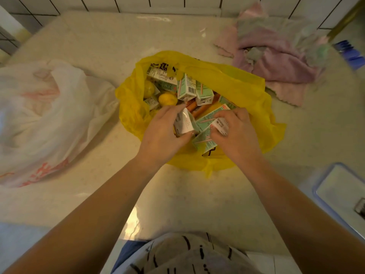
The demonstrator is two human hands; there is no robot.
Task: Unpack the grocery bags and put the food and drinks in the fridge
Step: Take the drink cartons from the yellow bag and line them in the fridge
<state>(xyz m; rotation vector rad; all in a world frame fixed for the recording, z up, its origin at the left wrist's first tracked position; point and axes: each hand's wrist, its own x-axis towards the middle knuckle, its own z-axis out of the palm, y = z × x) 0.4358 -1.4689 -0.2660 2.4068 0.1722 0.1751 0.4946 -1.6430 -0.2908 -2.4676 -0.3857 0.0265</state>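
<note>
A yellow plastic bag (233,84) lies open on the counter in the middle of the head view. Inside it are several pale green drink cartons (186,88) with straws, two yellow lemons (167,98) and orange sausages (192,106). My left hand (164,129) grips a small carton (184,122) at the bag's mouth. My right hand (237,131) grips another carton (221,125) just beside it, over flat-lying green cartons (204,139).
A white plastic bag (45,119) with red print sits at the left. Crumpled pink cloths (276,56) lie at the back right. A blue-rimmed lid or tray (339,196) is at the right edge. The tiled wall runs along the counter's back.
</note>
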